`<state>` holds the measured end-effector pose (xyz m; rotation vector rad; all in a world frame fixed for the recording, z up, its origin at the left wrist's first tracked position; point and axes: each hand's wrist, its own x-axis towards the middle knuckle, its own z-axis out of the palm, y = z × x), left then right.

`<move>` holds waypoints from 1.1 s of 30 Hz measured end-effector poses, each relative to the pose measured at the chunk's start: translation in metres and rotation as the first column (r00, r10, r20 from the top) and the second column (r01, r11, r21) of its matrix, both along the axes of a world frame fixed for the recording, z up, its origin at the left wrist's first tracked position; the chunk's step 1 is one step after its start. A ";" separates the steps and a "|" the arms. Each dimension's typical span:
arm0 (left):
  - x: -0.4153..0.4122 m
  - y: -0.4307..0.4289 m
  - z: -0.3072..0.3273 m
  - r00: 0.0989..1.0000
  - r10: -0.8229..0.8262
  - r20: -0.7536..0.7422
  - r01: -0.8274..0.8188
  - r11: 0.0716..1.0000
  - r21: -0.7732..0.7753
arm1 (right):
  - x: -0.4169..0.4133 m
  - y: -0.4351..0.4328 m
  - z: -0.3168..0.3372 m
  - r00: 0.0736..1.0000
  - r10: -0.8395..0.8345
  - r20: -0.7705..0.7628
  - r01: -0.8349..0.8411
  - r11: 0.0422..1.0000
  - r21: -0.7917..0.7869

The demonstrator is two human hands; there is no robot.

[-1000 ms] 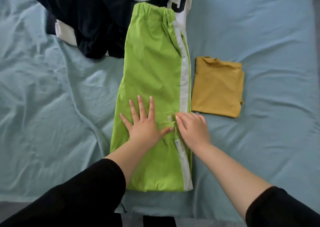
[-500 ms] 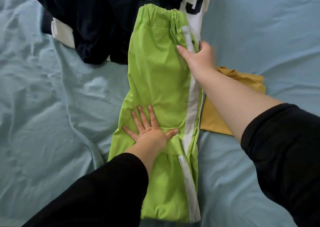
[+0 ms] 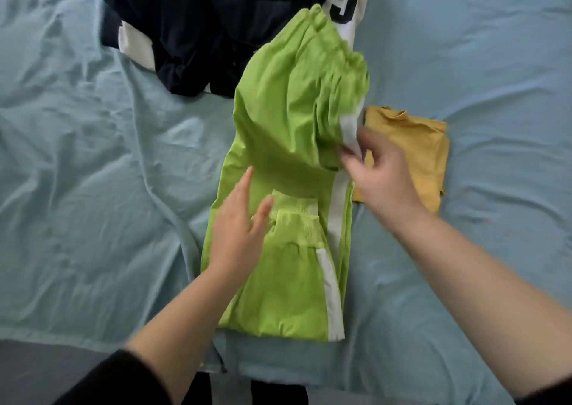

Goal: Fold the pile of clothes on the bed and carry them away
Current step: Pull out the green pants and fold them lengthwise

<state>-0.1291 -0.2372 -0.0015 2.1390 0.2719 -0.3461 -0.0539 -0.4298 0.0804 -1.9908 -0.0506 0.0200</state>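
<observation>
1. The green trousers (image 3: 278,281) lie lengthwise on the bed (image 3: 77,188), their lower part close to the near edge. The cuffs (image 3: 294,219) are already turned up onto the legs, so one fold looks done.
2. The right hand (image 3: 380,175) pinches the trousers at the white side stripe and holds the waist end raised and bunched above the sheet. The fingers are blurred, so the exact grip is hard to read.
3. The left hand (image 3: 238,228) is open with its fingers straight. It lies at the left edge of the trousers beside the turned-up cuffs; I cannot tell whether it presses the cloth or hovers just above it.
4. A mustard garment (image 3: 414,154) sits folded flat just right of the trousers, its left edge partly hidden behind the right hand. It appears to be the only finished piece.
5. Toward the far edge, a heap of dark clothes (image 3: 185,33) with white parts, including a white piece with a black letter (image 3: 343,5), is still unfolded. The raised waist of the trousers overlaps it.
6. My judgement is that the task is at an early stage. One item is folded and the trousers are mid-fold, with the waist end yet to be laid down. The heap is untouched, and nothing has been stacked or carried away.
</observation>
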 end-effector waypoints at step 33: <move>0.017 0.024 -0.058 0.608 -0.704 -0.368 0.750 0.358 0.556 | -0.096 0.006 -0.141 0.847 0.089 -0.523 -0.506 0.432 -0.746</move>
